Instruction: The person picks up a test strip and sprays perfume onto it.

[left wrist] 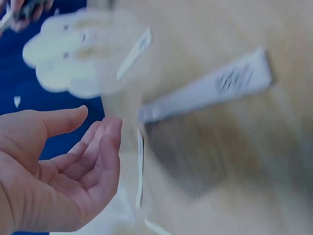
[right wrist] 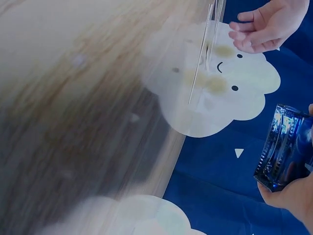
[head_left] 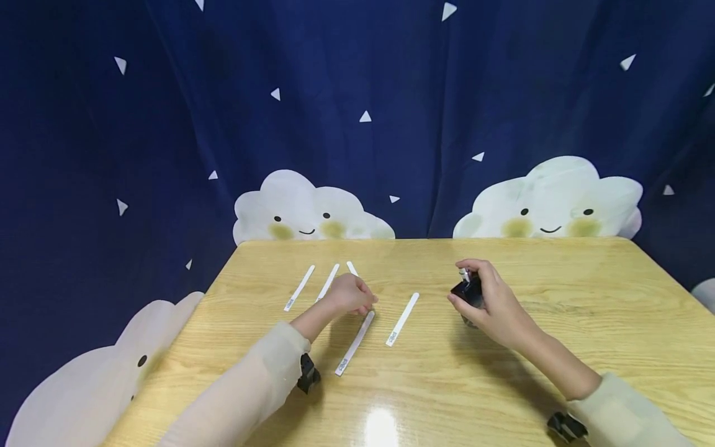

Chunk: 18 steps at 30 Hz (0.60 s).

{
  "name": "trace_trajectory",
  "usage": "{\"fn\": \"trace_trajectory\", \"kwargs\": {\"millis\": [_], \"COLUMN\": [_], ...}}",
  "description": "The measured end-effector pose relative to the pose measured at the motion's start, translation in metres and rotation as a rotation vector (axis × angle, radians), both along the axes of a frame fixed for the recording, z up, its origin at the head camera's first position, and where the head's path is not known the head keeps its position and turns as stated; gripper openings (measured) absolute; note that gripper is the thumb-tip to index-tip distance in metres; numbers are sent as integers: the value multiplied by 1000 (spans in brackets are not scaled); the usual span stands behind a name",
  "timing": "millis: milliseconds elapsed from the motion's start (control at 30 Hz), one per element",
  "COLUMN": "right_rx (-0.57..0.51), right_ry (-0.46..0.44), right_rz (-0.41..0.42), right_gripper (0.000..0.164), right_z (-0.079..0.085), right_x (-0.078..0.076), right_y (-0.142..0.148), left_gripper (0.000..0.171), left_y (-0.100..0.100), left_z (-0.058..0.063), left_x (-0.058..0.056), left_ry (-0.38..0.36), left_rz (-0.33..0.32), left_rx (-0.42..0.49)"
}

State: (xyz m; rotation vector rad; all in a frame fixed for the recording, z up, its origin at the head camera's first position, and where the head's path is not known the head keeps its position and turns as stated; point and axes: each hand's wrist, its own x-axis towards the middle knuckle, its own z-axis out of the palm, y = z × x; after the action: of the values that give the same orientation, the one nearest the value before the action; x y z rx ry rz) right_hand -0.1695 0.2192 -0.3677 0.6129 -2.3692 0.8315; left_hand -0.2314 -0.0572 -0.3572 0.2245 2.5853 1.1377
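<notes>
Facing a dark blue curtain [head_left: 335,56], spread across the whole background and scattered with small white triangles [head_left: 365,117]. Working at a pale wood-grain worktop [head_left: 586,304], marked near the front by a bright patch of glare [head_left: 381,428]. Looking, along the far edge, at two smiling white clouds [head_left: 550,195], and at another low on the left. Reaching in from both sides in pale long sleeves [head_left: 240,391]. Gripping a bottle [head_left: 470,292] with the right hand [head_left: 497,310] — thumb on the near side, fingers bent round the far side and top. Holding nothing in the left hand [head_left: 346,295], low over the strips [head_left: 402,319], thumb apart and fingers loosely bent in the left wrist view. Seeing the bottle right of centre, well apart from the left hand, dark and glossy from above, blue and faceted in the right wrist view; impossible to tell the base as resting or lifted. Wearing a small black device [head_left: 308,374] at each wrist. Counting five narrow white strips around the left hand: two on the left, one beyond and partly hidden, one on the right towards the bottle, and a front strip [head_left: 356,344] just beside the fingertips. Noticing, smallest of all, a silver neck [head_left: 464,274] on the bottle and printed marks [head_left: 343,365] — on the near ends of three strips.
</notes>
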Motion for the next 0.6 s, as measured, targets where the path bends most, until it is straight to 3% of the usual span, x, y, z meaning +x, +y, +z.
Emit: {"fn": "trace_trajectory", "kwargs": {"millis": [233,467,600], "right_rx": [9,12,16], "right_ry": [-8,-6,1], "right_rz": [-3,-3,-5], "right_gripper": [59,59,59], "right_z": [1,2,3], "right_x": [-1,-1,1], "right_y": [0,-3,0], "left_gripper": [20,37,35], "left_y": [-4,7,14], "left_z": [-7,-14,-15], "left_x": [-26,-36,-38], "left_ry": [30,91,90], "left_rz": [111,131,101], "left_rx": [-91,-410,-520]}}
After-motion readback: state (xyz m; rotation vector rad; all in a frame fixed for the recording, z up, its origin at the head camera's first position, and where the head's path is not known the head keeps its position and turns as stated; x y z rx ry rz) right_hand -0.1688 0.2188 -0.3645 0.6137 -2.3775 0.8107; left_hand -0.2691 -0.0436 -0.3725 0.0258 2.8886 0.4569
